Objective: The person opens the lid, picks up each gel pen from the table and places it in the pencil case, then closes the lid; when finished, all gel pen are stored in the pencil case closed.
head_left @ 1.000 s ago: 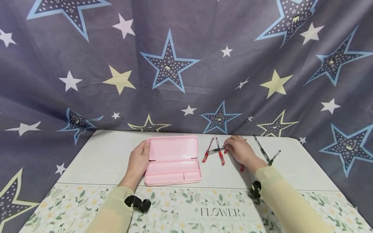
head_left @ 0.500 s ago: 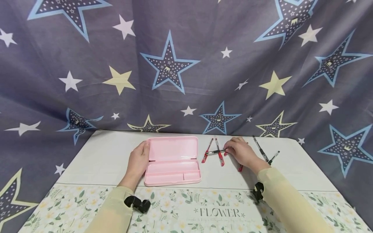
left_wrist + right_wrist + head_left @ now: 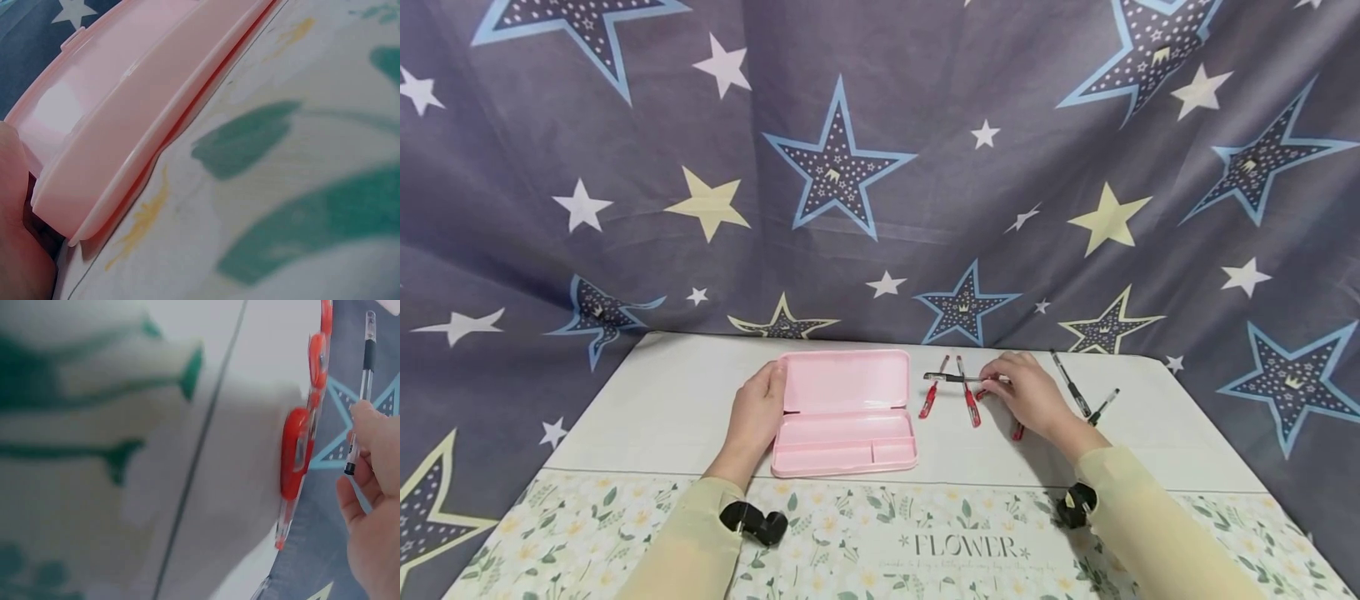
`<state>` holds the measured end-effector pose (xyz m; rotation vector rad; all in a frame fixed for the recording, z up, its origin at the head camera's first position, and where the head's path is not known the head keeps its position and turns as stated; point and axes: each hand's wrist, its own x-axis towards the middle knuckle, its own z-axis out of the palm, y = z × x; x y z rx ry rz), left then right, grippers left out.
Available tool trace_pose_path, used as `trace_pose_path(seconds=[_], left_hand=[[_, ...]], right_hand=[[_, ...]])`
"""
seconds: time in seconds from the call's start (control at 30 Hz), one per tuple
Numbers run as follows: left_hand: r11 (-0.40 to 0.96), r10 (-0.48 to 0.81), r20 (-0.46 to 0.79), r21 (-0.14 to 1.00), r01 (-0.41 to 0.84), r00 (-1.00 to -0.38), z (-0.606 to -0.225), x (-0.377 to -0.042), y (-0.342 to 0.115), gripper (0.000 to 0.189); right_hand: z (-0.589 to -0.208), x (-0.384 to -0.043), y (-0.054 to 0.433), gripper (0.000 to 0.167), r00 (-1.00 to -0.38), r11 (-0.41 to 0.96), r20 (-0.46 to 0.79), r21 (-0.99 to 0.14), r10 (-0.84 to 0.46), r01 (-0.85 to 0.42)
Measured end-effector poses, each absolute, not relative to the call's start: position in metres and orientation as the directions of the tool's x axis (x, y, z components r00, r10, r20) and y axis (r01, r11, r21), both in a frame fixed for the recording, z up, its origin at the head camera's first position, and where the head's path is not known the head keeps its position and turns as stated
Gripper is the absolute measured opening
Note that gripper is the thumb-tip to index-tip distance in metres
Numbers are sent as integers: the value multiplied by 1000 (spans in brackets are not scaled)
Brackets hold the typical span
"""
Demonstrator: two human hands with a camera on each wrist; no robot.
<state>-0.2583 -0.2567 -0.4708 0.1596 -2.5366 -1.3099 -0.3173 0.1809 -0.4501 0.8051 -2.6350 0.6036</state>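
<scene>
An open pink pencil case (image 3: 846,382) lies on the table, lid tilted back. My left hand (image 3: 758,417) grips its left edge, thumb on the front of the lid; in the left wrist view part of that hand shows beside the case's end (image 3: 125,125). To the right, my right hand (image 3: 1026,398) pinches a clear pen with a black grip (image 3: 951,377) by one end. This pen points left, above two red pens. In the right wrist view the black pen (image 3: 369,356) is held between thumb and fingers, apart from the table.
Beneath the held pen lie a red pen (image 3: 928,402) and another red pen (image 3: 972,407). More red shows under my right hand, partly hidden. Two black pens (image 3: 1072,386) lie farther right. A star-printed curtain (image 3: 835,250) hangs behind the table; a floral cloth (image 3: 842,533) covers its front.
The black pen has risen off the red pens and turned nearly level, its free end swinging up. My right hand has shifted slightly right. My left hand and the case stay put.
</scene>
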Motion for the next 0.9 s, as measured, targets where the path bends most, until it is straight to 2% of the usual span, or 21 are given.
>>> trace_pose_path(seconds=[0.3,0.7,0.9], left_hand=[[591,-218,186,806,22,-958,-468,-259,-257,60],[584,-225,172,812,9,-959,-470,-259,-257,63],[575,-220,169,818,13,-961,-470,-259,-256,62]], right_hand=[[-435,-299,160,10,-726,704,508,-287,-463,-650],[-423,-276,106,12,-626,610,589,-266,-511,-747],[-422,-269,80,12,-639,620,554,-258,-534,-741]])
